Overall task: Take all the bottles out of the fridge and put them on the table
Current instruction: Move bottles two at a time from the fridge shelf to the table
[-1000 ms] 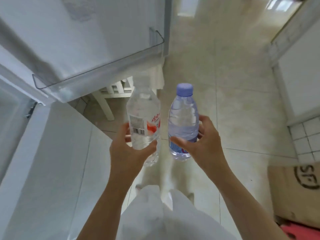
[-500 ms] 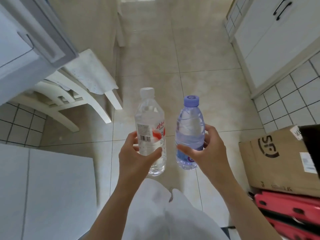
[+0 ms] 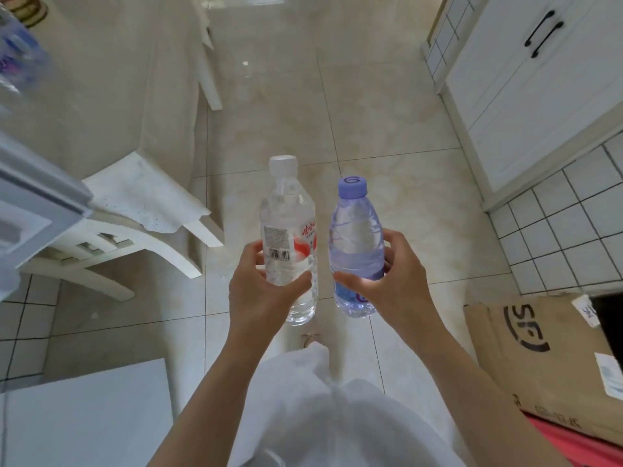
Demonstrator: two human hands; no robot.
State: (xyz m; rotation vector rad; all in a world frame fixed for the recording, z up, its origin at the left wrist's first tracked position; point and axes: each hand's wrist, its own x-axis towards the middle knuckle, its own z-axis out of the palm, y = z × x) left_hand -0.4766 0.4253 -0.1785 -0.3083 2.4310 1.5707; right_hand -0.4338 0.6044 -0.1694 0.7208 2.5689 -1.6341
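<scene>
My left hand (image 3: 261,293) grips a clear water bottle (image 3: 286,227) with a white cap and a red-and-white label, held upright in front of me. Beside it, my right hand (image 3: 394,284) grips a bluish bottle (image 3: 355,237) with a purple cap, also upright. The two bottles are close together but apart, above the tiled floor. The table with a cream cloth (image 3: 118,96) stands at the upper left, with blurred bottles (image 3: 17,59) on its far left corner. A piece of the fridge door (image 3: 37,210) shows at the left edge.
A white chair (image 3: 135,227) stands against the table at the left. White cabinets (image 3: 539,89) line the right side. A cardboard box (image 3: 546,362) and a red thing (image 3: 580,443) lie at the lower right. A white surface (image 3: 84,416) is at the lower left.
The view has swung away from the fridge door toward the table and floor. Both hands keep the same hold on their bottles.
</scene>
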